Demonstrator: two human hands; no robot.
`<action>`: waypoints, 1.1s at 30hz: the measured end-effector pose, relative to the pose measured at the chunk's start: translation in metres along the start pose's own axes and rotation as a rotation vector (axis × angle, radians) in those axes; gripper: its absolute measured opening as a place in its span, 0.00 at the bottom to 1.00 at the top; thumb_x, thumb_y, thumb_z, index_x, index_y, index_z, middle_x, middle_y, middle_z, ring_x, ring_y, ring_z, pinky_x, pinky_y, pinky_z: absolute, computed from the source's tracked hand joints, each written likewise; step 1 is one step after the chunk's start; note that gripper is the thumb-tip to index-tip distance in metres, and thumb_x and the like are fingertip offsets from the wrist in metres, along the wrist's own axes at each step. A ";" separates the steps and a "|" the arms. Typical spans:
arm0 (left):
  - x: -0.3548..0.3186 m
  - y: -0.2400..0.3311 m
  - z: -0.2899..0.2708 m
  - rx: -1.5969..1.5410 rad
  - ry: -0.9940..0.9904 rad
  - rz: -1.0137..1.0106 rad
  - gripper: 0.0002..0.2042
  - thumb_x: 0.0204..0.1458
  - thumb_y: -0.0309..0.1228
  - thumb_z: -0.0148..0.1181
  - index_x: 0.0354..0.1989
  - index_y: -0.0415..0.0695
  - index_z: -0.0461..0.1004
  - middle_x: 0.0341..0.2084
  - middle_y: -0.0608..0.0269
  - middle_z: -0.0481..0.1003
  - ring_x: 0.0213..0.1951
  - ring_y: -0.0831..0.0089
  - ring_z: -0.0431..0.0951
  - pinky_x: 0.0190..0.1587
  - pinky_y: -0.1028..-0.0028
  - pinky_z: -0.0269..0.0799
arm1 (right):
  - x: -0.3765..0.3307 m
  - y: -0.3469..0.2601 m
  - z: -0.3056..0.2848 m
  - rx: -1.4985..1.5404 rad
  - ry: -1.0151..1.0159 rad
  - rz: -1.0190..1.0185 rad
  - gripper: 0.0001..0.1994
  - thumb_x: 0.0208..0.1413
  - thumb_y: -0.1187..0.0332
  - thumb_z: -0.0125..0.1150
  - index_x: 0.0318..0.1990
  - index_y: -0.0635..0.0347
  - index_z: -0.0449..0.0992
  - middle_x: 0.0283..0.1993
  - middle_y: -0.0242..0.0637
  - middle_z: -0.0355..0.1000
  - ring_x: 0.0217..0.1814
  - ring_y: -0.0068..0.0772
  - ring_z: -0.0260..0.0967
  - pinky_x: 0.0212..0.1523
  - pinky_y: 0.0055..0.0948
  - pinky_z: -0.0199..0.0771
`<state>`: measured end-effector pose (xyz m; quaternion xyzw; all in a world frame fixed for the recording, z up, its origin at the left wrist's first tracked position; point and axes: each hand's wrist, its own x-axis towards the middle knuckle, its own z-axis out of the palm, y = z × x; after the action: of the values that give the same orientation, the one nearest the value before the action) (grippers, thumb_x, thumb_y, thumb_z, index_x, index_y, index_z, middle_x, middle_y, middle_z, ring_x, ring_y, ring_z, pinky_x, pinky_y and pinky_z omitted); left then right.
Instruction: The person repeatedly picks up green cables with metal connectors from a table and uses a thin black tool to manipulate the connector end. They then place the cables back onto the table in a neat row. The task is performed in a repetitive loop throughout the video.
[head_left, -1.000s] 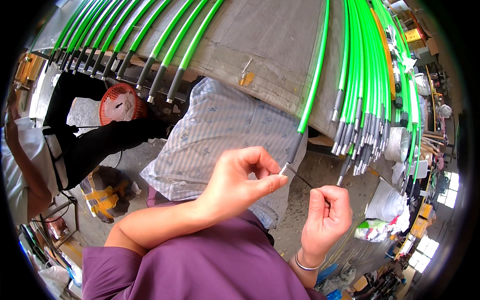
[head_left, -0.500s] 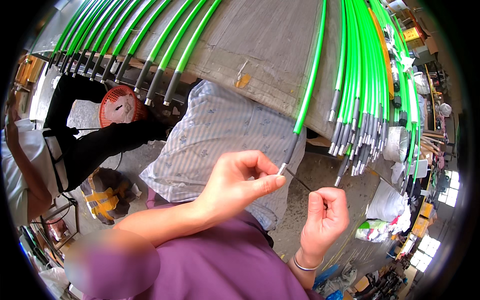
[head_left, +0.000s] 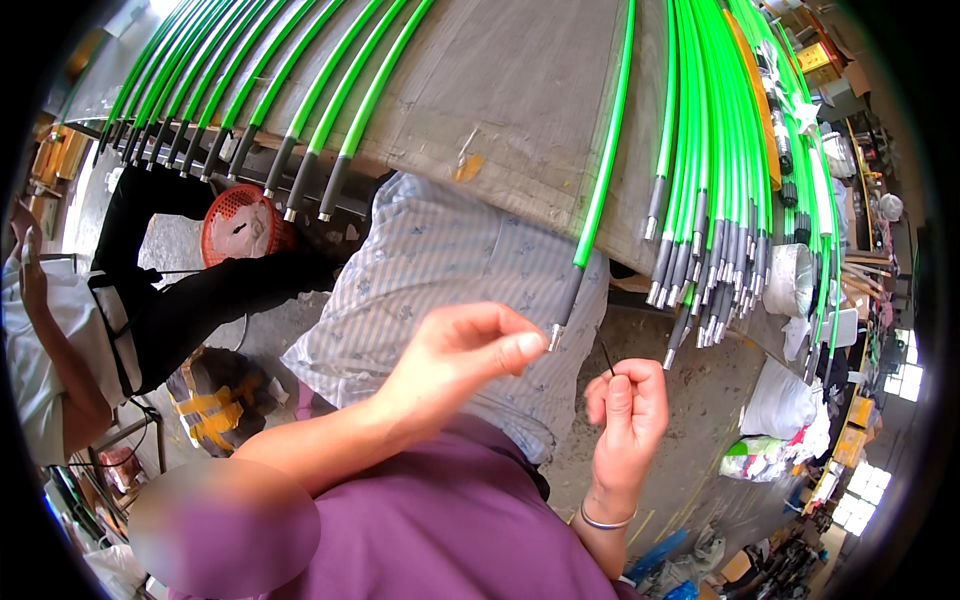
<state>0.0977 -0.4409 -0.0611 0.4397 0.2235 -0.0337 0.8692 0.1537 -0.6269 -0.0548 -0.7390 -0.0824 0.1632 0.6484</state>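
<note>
Since half a second ago your left hand (head_left: 455,360) has slid its pinch to the metal tip of the green rod (head_left: 604,180), while your right hand (head_left: 625,410), fingers closed on a thin dark pin (head_left: 607,358), waits just beside it, not yet inserted.

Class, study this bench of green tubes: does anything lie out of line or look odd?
Yes: one green tube lies alone on the table, apart from the bundle at right. Its grey end overhangs the edge, at the left hand.
</note>
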 end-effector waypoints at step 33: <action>0.024 0.002 0.027 -0.207 -0.022 0.300 0.09 0.52 0.27 0.57 0.40 0.37 0.72 0.29 0.64 0.74 0.31 0.79 0.72 0.38 0.77 0.65 | -0.004 -0.004 0.052 0.099 0.056 -0.090 0.08 0.58 0.69 0.52 0.30 0.63 0.70 0.22 0.23 0.63 0.23 0.12 0.54 0.25 0.16 0.56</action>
<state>0.1295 -0.4573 -0.0555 0.3759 0.1483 0.1146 0.9075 0.1326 -0.5789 -0.0561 -0.7059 -0.0891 0.1171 0.6929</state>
